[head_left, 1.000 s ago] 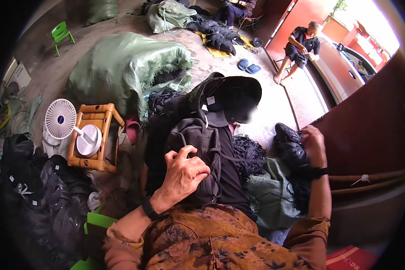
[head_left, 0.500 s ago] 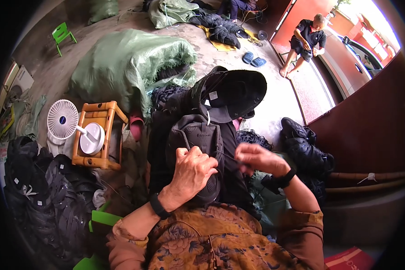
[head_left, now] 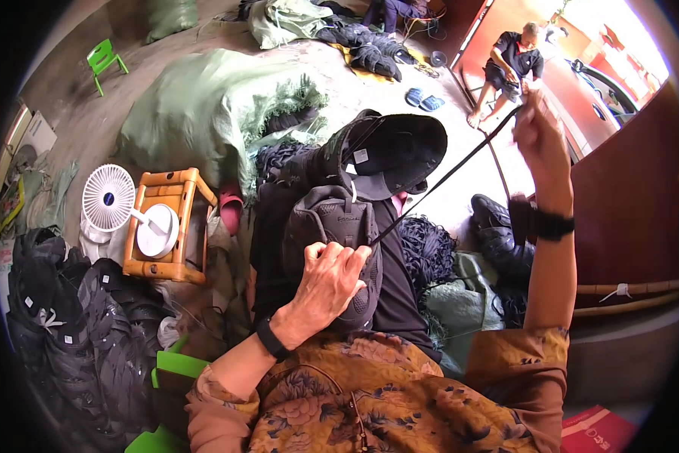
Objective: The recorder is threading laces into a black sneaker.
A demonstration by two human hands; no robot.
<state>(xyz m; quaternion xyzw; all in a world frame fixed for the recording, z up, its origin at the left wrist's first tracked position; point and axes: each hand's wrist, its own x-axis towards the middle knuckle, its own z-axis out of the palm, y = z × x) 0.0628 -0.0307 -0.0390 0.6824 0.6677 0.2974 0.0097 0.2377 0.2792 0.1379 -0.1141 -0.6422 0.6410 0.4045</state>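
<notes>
Across my lap lies a black shoe upper [head_left: 328, 219] of mesh-like fabric. My left hand [head_left: 324, 283] presses on it with curled fingers, closed on the upper near where the lace comes out. A black shoelace [head_left: 449, 177] runs taut from there up to the right. My right hand [head_left: 540, 140], raised high and somewhat blurred, is closed on the lace's far end. Just beyond the upper, a second black piece [head_left: 400, 155], with a wide opening and a white tag inside, rests over my knees.
A bundle of dark laces [head_left: 428, 249] lies right of my leg. To the left stand a bamboo stool [head_left: 169, 272] with a white fan [head_left: 157, 230] and a pile of black shoe pieces [head_left: 75, 317]. A green sack [head_left: 196, 113] sits ahead; a person [head_left: 517, 64] sits by the doorway.
My right hand has swung up and away to the right, drawing the lace out long and straight. My left hand stays on the upper.
</notes>
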